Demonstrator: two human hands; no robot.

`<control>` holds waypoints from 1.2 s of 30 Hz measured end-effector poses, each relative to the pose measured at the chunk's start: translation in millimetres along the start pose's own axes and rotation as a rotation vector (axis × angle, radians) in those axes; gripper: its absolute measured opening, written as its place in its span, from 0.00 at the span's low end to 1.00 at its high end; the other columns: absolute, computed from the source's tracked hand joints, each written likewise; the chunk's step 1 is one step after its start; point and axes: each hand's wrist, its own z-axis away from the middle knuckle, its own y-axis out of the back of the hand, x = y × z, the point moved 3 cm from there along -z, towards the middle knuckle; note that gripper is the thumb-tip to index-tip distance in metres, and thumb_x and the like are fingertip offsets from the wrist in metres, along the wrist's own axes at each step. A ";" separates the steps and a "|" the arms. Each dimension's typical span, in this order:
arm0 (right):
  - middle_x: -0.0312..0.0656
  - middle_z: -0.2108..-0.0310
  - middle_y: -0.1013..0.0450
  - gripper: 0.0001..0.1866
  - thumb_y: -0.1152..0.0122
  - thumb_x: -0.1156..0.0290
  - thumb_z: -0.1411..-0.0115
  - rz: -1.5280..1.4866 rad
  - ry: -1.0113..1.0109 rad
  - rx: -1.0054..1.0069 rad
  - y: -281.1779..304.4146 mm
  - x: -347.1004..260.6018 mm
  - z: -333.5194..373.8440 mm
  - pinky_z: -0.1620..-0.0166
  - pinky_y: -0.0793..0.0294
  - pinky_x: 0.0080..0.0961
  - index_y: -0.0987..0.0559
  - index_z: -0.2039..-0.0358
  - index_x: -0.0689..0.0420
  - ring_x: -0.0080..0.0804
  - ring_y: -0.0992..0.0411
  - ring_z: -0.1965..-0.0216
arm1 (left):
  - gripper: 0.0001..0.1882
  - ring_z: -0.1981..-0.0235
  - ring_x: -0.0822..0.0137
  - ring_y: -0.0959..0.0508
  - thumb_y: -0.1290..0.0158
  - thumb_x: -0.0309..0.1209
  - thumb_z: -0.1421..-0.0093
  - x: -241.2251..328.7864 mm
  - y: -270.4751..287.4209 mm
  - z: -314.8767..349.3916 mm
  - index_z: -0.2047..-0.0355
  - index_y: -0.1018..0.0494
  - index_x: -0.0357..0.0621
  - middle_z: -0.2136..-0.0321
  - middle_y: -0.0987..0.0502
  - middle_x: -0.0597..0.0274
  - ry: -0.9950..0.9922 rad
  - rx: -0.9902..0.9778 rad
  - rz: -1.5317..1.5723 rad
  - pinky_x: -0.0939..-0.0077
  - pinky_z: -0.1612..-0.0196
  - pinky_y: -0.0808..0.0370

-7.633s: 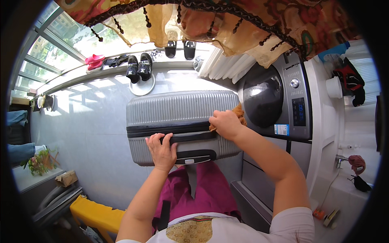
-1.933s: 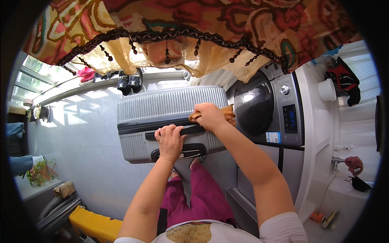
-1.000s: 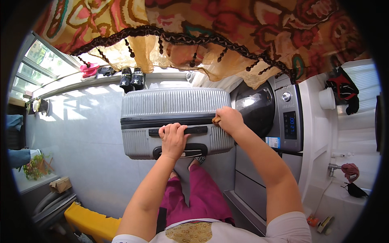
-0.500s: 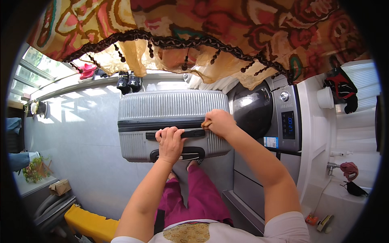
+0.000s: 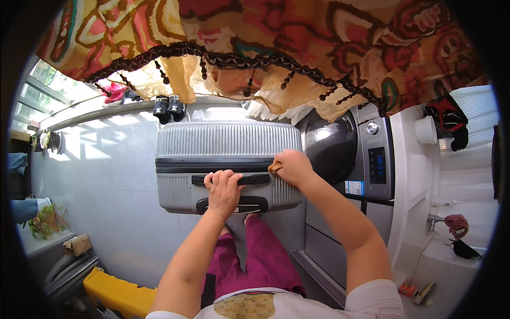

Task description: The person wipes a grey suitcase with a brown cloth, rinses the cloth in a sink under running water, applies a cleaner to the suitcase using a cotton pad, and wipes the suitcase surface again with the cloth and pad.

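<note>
A silver-grey ribbed suitcase [image 5: 223, 139] stands in front of me, with a black band along its zip line. My left hand [image 5: 224, 192] is closed over the black carry handle [image 5: 256, 178] on the side facing up. A second black handle [image 5: 234, 203] sits at the edge nearest my legs. In the closed fingers of my right hand [image 5: 295, 167] is a small brown cloth [image 5: 274, 167], pressed on the suitcase near the right end of the black band. The fist hides most of the cloth.
A patterned fringed cloth [image 5: 319, 32] hangs across the top. Close by on the right stands a washing machine [image 5: 332, 141] with a dark round door. Black shoes [image 5: 169, 109] are behind the suitcase. A yellow item [image 5: 119, 292] lies at lower left, near a plant [image 5: 47, 220].
My right hand, with the cloth, has shifted slightly right and toward me along the suitcase. My left hand stays on the carry handle.
</note>
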 end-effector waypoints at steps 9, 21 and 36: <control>0.45 0.67 0.24 0.08 0.37 0.65 0.51 0.065 -0.164 -0.158 -7.7 19.8 22.8 0.59 0.26 0.39 0.18 0.71 0.53 0.46 0.25 0.62 | 0.21 0.56 0.61 0.31 0.37 0.32 0.54 1.0 7.9 -0.8 0.57 0.28 0.53 0.61 0.31 0.66 -0.013 0.030 0.031 0.57 0.47 0.43; 0.47 0.70 0.25 0.10 0.36 0.67 0.54 -0.272 0.033 0.053 3.4 -71.4 -13.2 0.60 0.27 0.39 0.18 0.71 0.56 0.47 0.27 0.64 | 0.31 0.74 0.63 0.19 0.49 0.54 0.38 -51.3 56.2 28.8 0.55 0.30 0.33 0.65 0.20 0.51 1.687 -0.228 1.232 0.73 0.71 0.22; 0.49 0.69 0.23 0.10 0.38 0.64 0.49 -0.051 0.026 -0.072 -35.0 -127.8 -75.7 0.59 0.25 0.39 0.18 0.70 0.56 0.48 0.24 0.63 | 0.35 0.68 0.59 0.17 0.49 0.57 0.40 -61.0 39.5 16.8 0.58 0.29 0.29 0.66 0.20 0.47 1.675 -0.315 1.230 0.73 0.71 0.21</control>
